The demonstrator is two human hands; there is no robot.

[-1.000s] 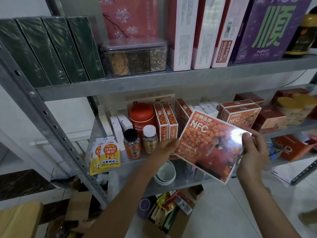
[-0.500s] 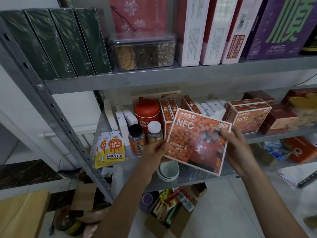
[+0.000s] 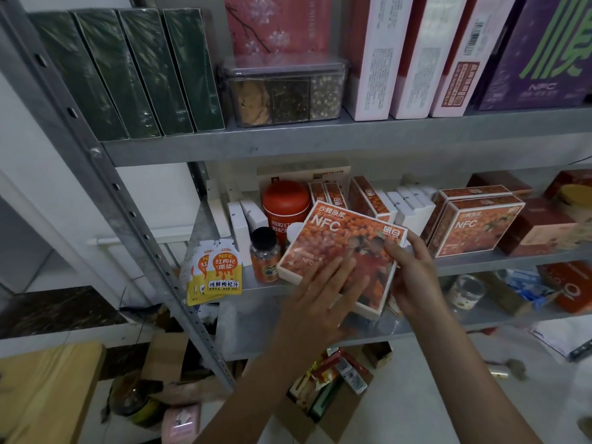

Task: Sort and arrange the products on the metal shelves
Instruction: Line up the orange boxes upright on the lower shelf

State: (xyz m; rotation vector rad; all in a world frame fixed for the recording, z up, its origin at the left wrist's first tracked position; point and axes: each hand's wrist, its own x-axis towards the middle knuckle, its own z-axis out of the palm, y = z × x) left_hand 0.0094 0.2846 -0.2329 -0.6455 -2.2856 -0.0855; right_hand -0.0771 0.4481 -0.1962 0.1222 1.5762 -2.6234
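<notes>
Centre-left: yellow-orange pouches (image 3: 221,272) and black-cap jar (image 3: 264,251) stand on mid shelf (image 3: 499,259). L hand (image 3: 317,306), centre frame: fingers straight, laid flat on lower-left face of orange NFC box (image 3: 336,238); no grip. Box is held clear of shelf, face twd camera, tilted, wide edge running across frame and dipping to lower right. R hand (image 3: 413,277) grips its right edge, thumb on face, other fingers mostly hidden behind. Matching NFC boxes (image 3: 477,225) stand just right of it; R hand nearer, so prob. it leads that way.
</notes>
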